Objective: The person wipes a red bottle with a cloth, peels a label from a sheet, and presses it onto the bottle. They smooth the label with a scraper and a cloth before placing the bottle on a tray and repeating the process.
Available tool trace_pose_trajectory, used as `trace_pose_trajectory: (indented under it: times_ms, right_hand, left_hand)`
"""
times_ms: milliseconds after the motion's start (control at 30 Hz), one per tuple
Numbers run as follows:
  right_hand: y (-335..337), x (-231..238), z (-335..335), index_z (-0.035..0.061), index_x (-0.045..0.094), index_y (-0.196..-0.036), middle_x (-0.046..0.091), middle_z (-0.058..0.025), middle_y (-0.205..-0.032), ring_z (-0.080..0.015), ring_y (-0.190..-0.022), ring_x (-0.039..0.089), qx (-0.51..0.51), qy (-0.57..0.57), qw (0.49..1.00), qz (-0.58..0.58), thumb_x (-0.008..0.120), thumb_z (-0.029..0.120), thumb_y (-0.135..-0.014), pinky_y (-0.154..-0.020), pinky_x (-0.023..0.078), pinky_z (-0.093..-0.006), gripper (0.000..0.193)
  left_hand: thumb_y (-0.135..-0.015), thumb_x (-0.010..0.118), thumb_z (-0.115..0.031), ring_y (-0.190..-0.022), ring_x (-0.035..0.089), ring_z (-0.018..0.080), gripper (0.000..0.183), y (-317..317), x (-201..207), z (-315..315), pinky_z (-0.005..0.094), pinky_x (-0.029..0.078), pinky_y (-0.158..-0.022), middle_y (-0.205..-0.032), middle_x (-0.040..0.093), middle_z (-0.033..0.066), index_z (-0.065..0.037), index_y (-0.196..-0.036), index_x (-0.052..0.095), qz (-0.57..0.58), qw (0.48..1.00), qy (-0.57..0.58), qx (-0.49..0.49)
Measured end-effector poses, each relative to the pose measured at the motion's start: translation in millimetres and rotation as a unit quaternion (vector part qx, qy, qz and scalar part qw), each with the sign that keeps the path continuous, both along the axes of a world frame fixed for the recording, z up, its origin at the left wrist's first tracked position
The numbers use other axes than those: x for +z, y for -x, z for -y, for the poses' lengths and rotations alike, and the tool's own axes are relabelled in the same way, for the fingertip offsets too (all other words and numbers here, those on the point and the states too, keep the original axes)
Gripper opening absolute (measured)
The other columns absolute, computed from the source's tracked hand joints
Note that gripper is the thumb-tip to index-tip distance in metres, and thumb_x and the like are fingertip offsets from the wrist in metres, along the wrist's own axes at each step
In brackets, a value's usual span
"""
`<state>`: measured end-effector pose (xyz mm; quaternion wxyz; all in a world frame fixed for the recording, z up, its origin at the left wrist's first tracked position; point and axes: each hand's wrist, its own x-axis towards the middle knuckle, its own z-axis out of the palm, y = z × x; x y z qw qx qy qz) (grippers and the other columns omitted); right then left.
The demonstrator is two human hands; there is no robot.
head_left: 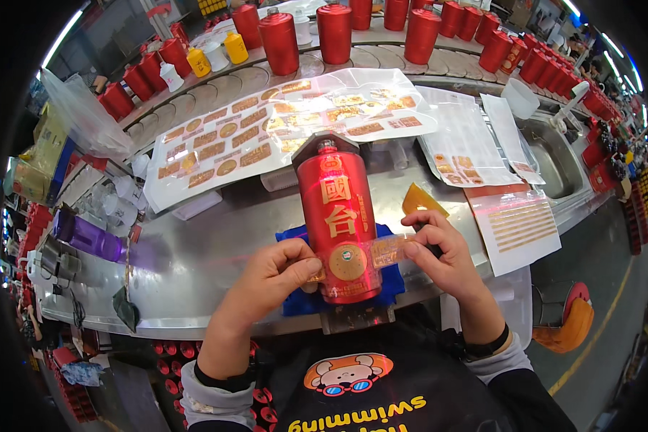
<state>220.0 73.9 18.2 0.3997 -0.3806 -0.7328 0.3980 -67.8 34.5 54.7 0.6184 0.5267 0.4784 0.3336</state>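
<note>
A red bottle (317, 198) with gold characters and a round gold emblem lies tilted in front of me, its neck away from me. Across its lower part stretches a clear decal strip (391, 252) with gold print. My left hand (277, 277) pinches the strip's left end against the bottle's side. The right end is between thumb and fingers of my right hand (443, 252), held out from the bottle. Just beyond those fingers is a flat yellow scraper-like piece (423, 199); whether the hand touches it, I cannot tell. Under the bottle is a blue cloth (394, 288).
Large decal sheets (227, 137) cover the bench's back, more (461, 137) at the right. A sheet of gold strips (518, 230) overhangs the front edge. Beyond runs a conveyor (374, 57) with red bottles (279, 43). A purple bottle (90, 237) lies left; a sink (554, 158) is right.
</note>
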Motion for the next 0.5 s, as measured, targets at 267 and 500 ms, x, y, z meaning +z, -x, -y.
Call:
trace_pose_trajectory:
  times_ms: [267, 500]
  right_hand:
    - [2.8, -4.2, -2.8, 0.0005, 0.065, -0.084, 0.058, -0.0118, -0.106, -0.015, -0.084, 0.053, -0.003, -0.006, 1.0, 0.005, 0.069, 0.014, -0.086, -0.07, 0.042, -0.0256, 0.014]
    - [1.8, -9.0, -1.1, 0.0007, 0.065, -0.084, 0.058, -0.0121, -0.109, -0.0152, -0.084, 0.055, 0.011, -0.012, 1.0, 0.012, 0.069, 0.014, -0.086, -0.072, 0.044, -0.0271, 0.014]
  left_hand:
    - [-0.093, 0.062, -0.017, -0.072, 0.059, 0.0089, 0.019, -0.7, -0.9, -1.2, 0.0248, 0.049, -0.066, -0.078, 0.063, 0.0038, 0.002, -0.09, 0.061, -0.028, 0.999, -0.033, 0.009]
    - [-0.093, 0.062, -0.018, -0.073, 0.061, 0.0094, 0.019, -3.7, 1.2, 4.2, 0.0243, 0.049, -0.068, -0.078, 0.065, 0.0045, 0.001, -0.088, 0.061, -0.054, 0.998, -0.033, 0.017]
